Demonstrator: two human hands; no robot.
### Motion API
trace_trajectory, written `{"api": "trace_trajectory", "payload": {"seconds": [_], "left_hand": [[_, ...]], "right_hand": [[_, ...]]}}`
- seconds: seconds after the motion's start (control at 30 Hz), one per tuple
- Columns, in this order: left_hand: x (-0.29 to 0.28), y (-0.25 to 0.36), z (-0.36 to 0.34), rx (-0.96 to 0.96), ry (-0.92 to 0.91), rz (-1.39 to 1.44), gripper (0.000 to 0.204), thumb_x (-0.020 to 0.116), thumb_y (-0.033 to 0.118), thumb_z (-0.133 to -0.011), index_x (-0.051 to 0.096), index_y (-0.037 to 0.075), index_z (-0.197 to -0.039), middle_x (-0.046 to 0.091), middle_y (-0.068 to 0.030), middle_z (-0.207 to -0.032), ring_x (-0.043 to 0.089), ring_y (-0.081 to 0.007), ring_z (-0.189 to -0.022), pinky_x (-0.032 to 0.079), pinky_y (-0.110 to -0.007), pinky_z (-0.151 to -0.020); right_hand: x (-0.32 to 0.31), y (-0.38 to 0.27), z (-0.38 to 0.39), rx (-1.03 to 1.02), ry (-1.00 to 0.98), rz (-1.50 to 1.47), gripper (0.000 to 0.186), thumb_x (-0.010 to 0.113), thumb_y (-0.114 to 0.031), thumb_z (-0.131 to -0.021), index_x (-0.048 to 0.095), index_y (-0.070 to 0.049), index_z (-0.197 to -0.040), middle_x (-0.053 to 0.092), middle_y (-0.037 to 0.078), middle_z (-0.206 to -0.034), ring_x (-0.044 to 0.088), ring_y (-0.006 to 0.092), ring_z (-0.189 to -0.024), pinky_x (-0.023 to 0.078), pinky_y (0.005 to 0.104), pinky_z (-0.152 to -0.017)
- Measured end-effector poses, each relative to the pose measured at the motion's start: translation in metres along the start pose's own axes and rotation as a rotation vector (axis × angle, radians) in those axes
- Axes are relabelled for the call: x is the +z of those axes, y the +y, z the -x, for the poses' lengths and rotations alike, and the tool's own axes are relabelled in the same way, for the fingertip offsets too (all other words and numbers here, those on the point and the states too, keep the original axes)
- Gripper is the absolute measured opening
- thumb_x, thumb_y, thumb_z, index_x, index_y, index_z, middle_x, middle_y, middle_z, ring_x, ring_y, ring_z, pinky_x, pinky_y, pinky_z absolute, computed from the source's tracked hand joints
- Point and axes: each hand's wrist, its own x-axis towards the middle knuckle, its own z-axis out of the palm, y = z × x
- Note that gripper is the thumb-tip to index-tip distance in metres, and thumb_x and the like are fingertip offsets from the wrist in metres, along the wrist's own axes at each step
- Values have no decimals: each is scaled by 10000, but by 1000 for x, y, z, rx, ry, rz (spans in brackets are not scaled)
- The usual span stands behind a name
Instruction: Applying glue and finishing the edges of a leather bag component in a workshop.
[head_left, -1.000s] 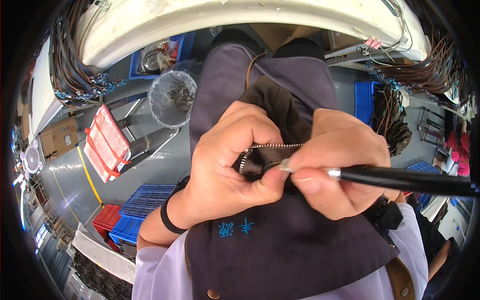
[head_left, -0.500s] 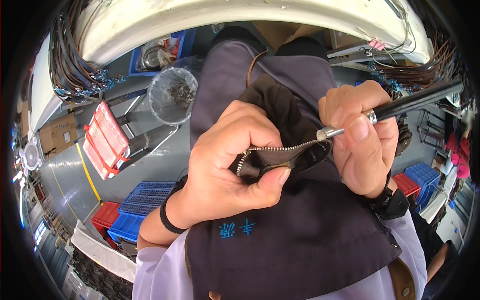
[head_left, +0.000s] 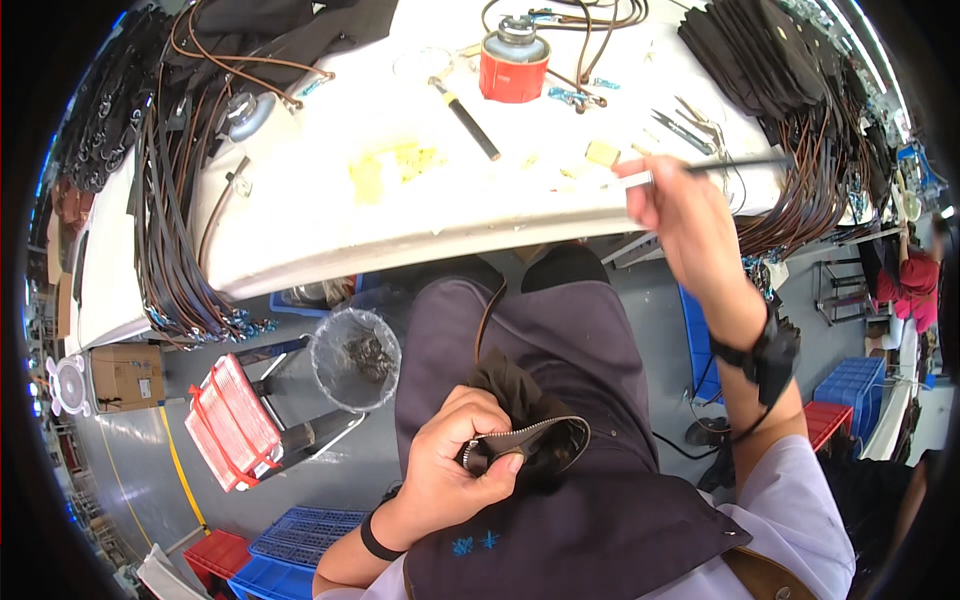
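My left hand (head_left: 450,470) grips an open, dark brown zippered pouch (head_left: 535,450) above my lap, thumb over the lower edge of its opening. My right hand (head_left: 690,230) is raised near the front edge of the white table (head_left: 450,225), closed on a brush with a long dark handle (head_left: 732,164). The brush points left, over the tabletop near a small tan block (head_left: 602,152). Pale yellow residue (head_left: 395,165) lies on the table, with a black-handled tool (head_left: 470,125) behind it. A red can (head_left: 513,75) with a metal top stands farther back.
Dark straps (head_left: 165,240) and stacked black bags (head_left: 750,55) cover both ends of the table. Pliers (head_left: 682,130) lie at the right. Below are a lined bin (head_left: 355,360), a red-padded stool (head_left: 232,420) and blue crates (head_left: 305,530). A person in pink (head_left: 905,275) is at the far right.
My right hand has lifted the brush away from the pouch and moved it forward to the table. The view has tilted up, bringing the tabletop in. My left hand still grips the pouch.
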Motion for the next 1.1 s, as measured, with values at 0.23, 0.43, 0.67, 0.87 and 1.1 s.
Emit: {"api": "trace_trajectory", "payload": {"seconds": [0.23,0.43,0.67,0.87,1.1], "left_hand": [[-4,1,-5,-32,26,4,207,691,-12,-677,541,27,-814,545,-56,-781,502,-206,-796,414,-310,-743],[-9,-4,-4,-93,68,37,198,677,-18,-676,539,22,-813,544,-59,-790,503,-207,-812,410,-309,-759],[-19,-7,-18,-103,43,27,200,674,-11,-668,538,19,-812,541,-59,-804,502,-202,-817,412,-299,-748],[-19,-14,-16,-106,69,54,196,672,-12,-664,536,25,-800,540,-55,-796,501,-202,-823,409,-294,-748],[-15,-22,-19,-82,37,52,202,676,1,-670,537,21,-816,539,-63,-816,499,-206,-808,412,-294,-741]], "right_hand": [[8,-7,-158,-391,103,311,175,545,-220,-905,535,-46,-913,543,-8,-731,482,64,-686,377,216,-626],[15,0,-219,-442,175,725,239,564,-255,-882,565,-19,-921,552,32,-687,498,111,-639,397,270,-586],[10,-2,-223,-409,133,829,200,535,-227,-899,579,-32,-886,562,23,-703,510,98,-642,409,258,-573],[-23,18,-163,-300,123,246,184,540,-233,-886,545,-51,-865,466,-23,-638,414,64,-580,334,221,-541],[-41,76,-88,-68,21,519,142,528,-176,-907,506,-62,-825,450,-48,-671,372,33,-594,300,202,-525]]}}
